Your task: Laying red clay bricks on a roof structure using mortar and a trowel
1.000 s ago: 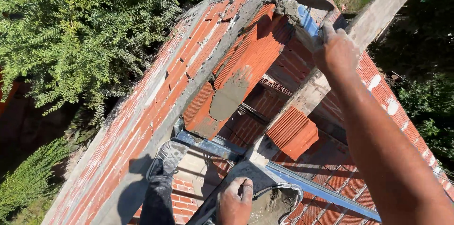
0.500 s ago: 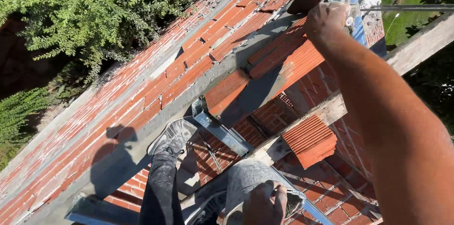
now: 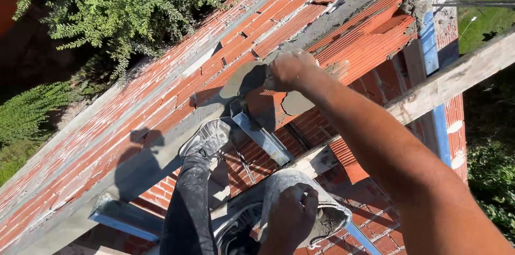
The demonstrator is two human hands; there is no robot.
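Grey mortar coats the trowel [image 3: 244, 80], which the right hand [image 3: 289, 70] grips closed by its handle, the blade lying on the red brick wall [image 3: 300, 24]. Lower down, the left hand [image 3: 289, 215] clasps the rim of a mortar bucket [image 3: 327, 217], beside a shoe [image 3: 206, 137] and a wooden plank [image 3: 456, 75].

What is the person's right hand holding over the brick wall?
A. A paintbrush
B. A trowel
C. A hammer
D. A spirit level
B: the right hand grips a trowel whose flat blade, grey with mortar, lies against the red brick wall, while the left hand holds a bucket.
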